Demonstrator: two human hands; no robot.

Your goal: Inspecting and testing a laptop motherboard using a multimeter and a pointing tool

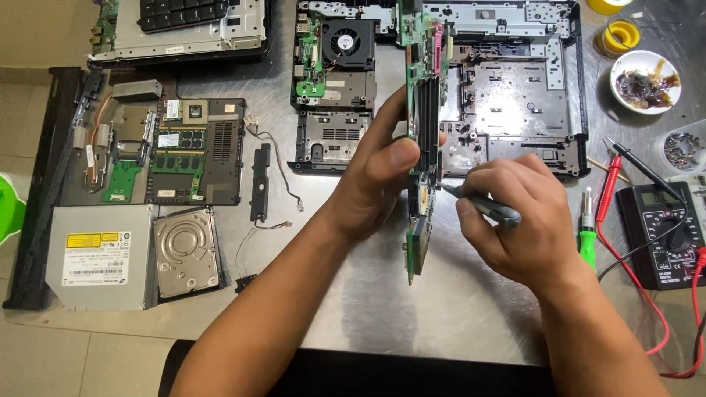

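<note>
Motherboard (pixel 422 103), green, held on edge above the bench (pixel 412 309): where exactly does it sit?

— Centre of view, upright and seen edge-on, between both hands and in front of the open laptop base (pixel 515 95).

— Which hand carries it?

— Left hand (pixel 379 173). Its fingers are wrapped round the board's left face, thumb pressed on the near edge; a firm, closed grip.

— And the right hand (pixel 518 220)?

— Fingers curled tight round a grey-handled tool (pixel 489 207), held like a pen. The tip points left and meets the board's right face near mid-height; whether it rests on a screw cannot be told.

— What lies to the left?

— A bottom cover (pixel 176 151) with green memory modules showing, a silver optical drive (pixel 99 257), a hard disk (pixel 185 254) just beside it, a black speaker bar (pixel 259 182) with thin wires, and a keyboard assembly (pixel 187 26) at the top edge.

— To the right?

— A green screwdriver (pixel 587 235) lying near the right wrist, a black multimeter (pixel 665 231) with red and black leads, a white dish (pixel 646 81) of dark paste, a solder reel (pixel 619 37) and a small tub of screws (pixel 684 151).

— Inside the base?

— A black fan (pixel 347 43) at upper left, bare metal framing elsewhere.
</note>
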